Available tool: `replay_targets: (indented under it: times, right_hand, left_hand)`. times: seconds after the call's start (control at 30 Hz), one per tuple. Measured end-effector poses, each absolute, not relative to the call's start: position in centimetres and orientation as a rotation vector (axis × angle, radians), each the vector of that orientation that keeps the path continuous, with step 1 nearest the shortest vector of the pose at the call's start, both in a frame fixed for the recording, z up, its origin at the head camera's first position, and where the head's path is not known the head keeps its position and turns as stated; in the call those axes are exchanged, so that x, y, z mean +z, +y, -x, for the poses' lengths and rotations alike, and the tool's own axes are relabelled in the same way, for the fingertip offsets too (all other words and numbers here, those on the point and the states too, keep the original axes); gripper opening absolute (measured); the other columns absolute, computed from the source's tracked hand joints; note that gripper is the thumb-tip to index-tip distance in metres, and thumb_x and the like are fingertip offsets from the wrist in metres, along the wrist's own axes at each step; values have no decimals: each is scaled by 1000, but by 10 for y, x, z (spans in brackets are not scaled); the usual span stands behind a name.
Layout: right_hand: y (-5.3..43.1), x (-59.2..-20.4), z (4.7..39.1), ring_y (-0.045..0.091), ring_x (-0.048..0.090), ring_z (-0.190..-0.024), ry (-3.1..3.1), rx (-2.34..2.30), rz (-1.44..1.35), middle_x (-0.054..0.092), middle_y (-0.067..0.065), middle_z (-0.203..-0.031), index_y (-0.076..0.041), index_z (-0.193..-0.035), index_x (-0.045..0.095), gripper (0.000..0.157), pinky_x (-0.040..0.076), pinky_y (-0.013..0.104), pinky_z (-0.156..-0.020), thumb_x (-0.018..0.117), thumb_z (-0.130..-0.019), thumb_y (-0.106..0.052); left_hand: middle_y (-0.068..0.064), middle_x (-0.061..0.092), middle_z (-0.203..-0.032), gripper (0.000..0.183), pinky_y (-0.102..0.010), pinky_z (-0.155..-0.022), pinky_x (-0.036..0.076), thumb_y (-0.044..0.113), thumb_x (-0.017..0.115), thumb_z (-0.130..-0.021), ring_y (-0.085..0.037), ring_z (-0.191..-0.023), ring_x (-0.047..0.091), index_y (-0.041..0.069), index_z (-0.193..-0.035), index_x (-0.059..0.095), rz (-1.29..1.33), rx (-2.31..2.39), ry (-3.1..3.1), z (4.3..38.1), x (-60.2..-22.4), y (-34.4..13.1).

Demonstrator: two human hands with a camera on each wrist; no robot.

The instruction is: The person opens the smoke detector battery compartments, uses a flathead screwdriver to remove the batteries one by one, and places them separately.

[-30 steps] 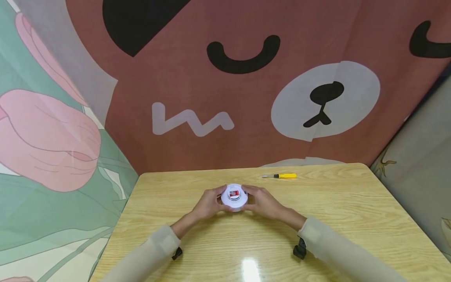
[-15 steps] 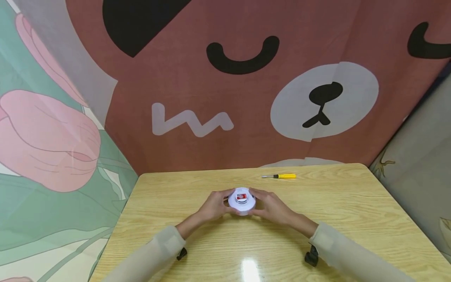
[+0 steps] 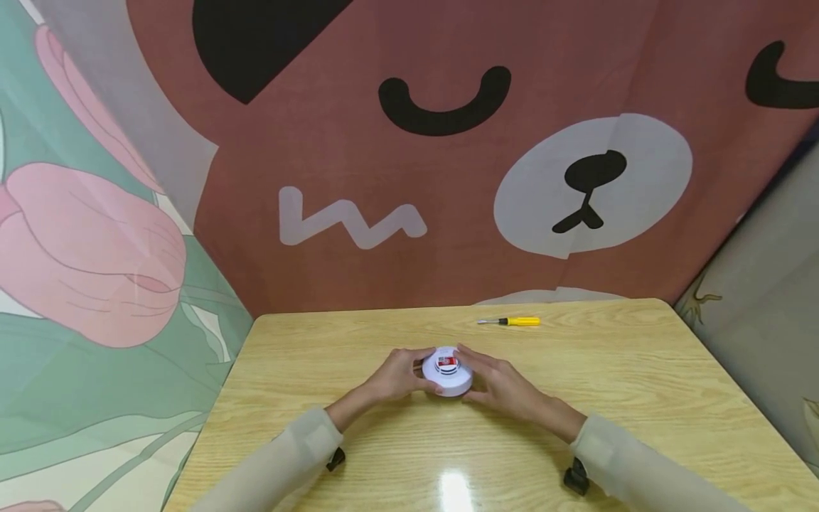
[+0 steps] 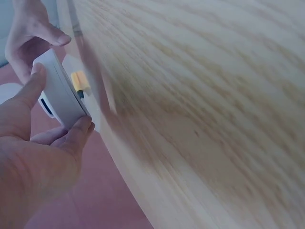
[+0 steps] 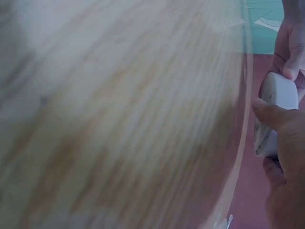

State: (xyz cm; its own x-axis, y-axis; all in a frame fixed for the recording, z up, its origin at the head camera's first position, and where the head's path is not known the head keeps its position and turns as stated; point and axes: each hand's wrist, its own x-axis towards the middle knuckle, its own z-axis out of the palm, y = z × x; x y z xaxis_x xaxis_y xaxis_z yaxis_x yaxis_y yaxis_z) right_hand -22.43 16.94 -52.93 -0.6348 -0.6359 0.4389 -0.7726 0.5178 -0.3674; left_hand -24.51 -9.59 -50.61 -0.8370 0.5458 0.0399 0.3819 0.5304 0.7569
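A round white smoke detector (image 3: 447,382) with a red label on its raised centre is between both hands over the middle of the table. My left hand (image 3: 398,375) grips its left side, thumb at the near rim and fingers at the far rim. My right hand (image 3: 508,387) is at its right side, with fingers reaching over the upper rim. In the left wrist view, the right thumb stands apart from the detector (image 4: 62,95). The right wrist view shows the detector's edge (image 5: 284,93) partly behind the right thumb. A small dark slot marks its side in the left wrist view.
A yellow-handled screwdriver (image 3: 523,321) lies near the far edge of the wooden table (image 3: 288,355). Behind the table hangs a bear-print cloth (image 3: 358,277); a floral cloth (image 3: 96,284) hangs at the left. Dark wrist devices sit under both sleeves.
Both hands have brought the smoke detector a little right and nearer. Its label has turned slightly. The right thumb has come away from the rim, while the left hand keeps its grip.
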Motion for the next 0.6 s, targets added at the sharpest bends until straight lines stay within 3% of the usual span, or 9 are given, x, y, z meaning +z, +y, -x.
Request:
replay_targets:
  times: [0.17, 0.37, 0.6]
  right_hand:
    - [170, -533, 225, 43, 63, -129, -2435, 719, -1262, 53, 32, -151, 8, -147, 56, 70, 58, 42, -99, 87, -88, -13]
    - [175, -532, 224, 43, 63, -130, -2397, 683, -1270, 52, 29, -153, 8, -148, 55, 69, 58, 43, -99, 85, -89, -9]
    - [178, -526, 225, 43, 67, -123, -2363, 708, -1246, 61, 29, -143, 9, -145, 57, 61, 60, 45, -95, 82, -90, -3]
  left_hand:
    - [-19, 64, -145, 79, -30, -104, 56, 23, 91, -86, -26, -130, 65, -4, -151, 54, -785, 1214, 2509, 245, -505, -98]
    - [-21, 56, -152, 77, -29, -106, 54, 25, 86, -91, -28, -135, 61, -6, -152, 50, -741, 1306, 2407, 245, -504, -100]
    - [-16, 58, -152, 63, -35, -110, 52, 27, 78, -99, -29, -137, 59, -3, -150, 55, -765, 1338, 2408, 244, -500, -96]
